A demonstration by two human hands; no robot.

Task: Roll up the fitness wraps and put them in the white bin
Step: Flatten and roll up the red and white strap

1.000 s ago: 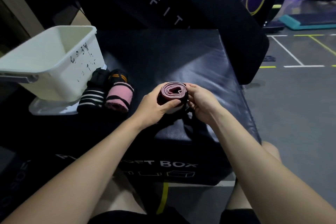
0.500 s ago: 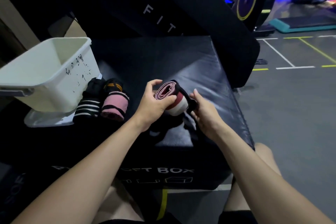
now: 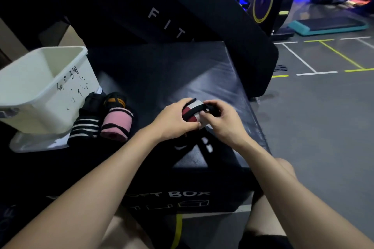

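With the roll (image 3: 192, 114) now turned from end-on to side-on, the left hand (image 3: 174, 120) clasps it while the right hand (image 3: 221, 120), just beside, pinches the black strap (image 3: 210, 107) across it, so fastening precedes transfer to the bin (image 3: 60, 87) far left.

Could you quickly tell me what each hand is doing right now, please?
Left hand: grips the rolled red and white fabric wrap.
Right hand: pinches the wrap's black strap.
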